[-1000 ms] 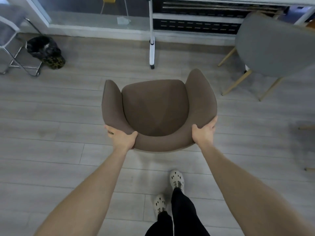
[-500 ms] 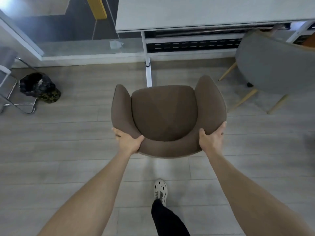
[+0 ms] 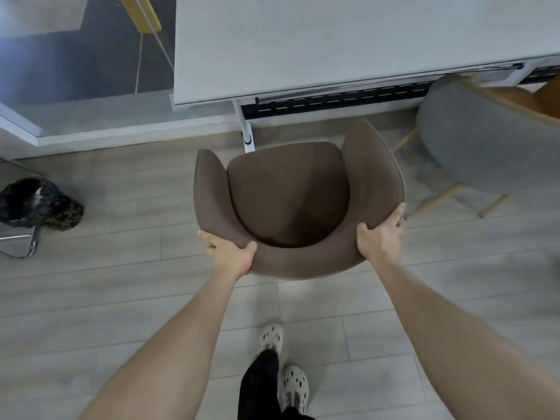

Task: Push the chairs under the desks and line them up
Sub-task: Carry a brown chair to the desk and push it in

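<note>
A brown padded chair (image 3: 291, 192) with curved arms stands in the middle of the view, its seat facing the grey desk (image 3: 333, 40). My left hand (image 3: 231, 253) grips the left end of its backrest, thumb over the top. On the right end of the backrest my right hand (image 3: 380, 234) grips the same way. The chair's front edge is close to the desk's white leg (image 3: 247, 133). A grey chair (image 3: 485, 137) with wooden legs stands to the right, its front partly under the desk.
A black bin (image 3: 33, 204) and a chrome chair frame (image 3: 21, 247) stand at the left. A glass wall with a low sill (image 3: 106, 128) runs behind the desk's left side. Pale wooden floor lies all around; my feet in white clogs (image 3: 281, 365) are below.
The brown chair, held in both hands, has moved forward toward the desk, and I have stepped after it. The desk top now fills more of the upper view.
</note>
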Available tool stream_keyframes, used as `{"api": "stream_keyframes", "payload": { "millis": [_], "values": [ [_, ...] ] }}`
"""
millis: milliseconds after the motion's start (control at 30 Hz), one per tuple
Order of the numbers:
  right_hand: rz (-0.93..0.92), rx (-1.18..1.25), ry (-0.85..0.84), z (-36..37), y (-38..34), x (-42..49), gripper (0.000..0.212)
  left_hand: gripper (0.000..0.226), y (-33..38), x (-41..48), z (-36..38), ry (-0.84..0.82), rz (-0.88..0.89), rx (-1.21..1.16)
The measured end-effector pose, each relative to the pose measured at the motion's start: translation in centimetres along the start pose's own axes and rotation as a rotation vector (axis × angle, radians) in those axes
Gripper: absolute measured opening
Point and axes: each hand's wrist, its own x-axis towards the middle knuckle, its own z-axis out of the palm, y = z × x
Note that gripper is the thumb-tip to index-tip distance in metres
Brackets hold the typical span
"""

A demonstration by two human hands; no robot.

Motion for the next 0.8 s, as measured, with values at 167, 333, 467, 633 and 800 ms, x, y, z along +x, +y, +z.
{"api": "stream_keyframes", "payload": {
  "millis": [167,333,467,633,800],
  "values": [
    [-0.01,0.019,-0.015,0.6,-4.0,3.7,0.101,0.14,4.1,3.0,-0.5,-0.016,-0.021,-0.007],
    [0.011,0.033,-0.03,2.3,-8.0,5.8,0.1,0.133,8.0,6.8,-1.5,-0.024,-0.015,0.055],
    [-0.005,0.043,-0.011,3.6,-10.5,7.3,0.101,0.131,10.0,10.1,-2.2,-0.009,-0.016,0.134],
    [-0.005,0.036,-0.01,4.2,-11.8,8.0,0.101,0.142,11.6,12.2,-3.1,-0.024,-0.071,0.116],
    [-0.05,-0.077,-0.107,2.6,-11.4,7.5,0.105,0.136,11.9,12.2,-3.6,-0.047,-0.119,0.398]
  ]
}}
